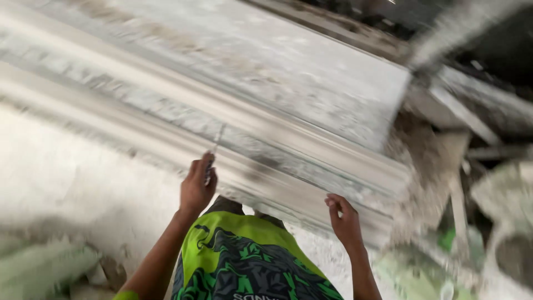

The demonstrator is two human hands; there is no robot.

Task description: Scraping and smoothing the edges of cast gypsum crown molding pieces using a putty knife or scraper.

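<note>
Broken pale debris (444,166) is piled at the right, and a round grey basin (513,258) is seen beside it. Green and black patterned shorts (244,261) are worn below.

Green-and-black patterned shorts (244,266); bare forearms; green sleeve edge (126,295).

Grey-white slab (311,83), green/blk patterned shorts (244,266)
</note>
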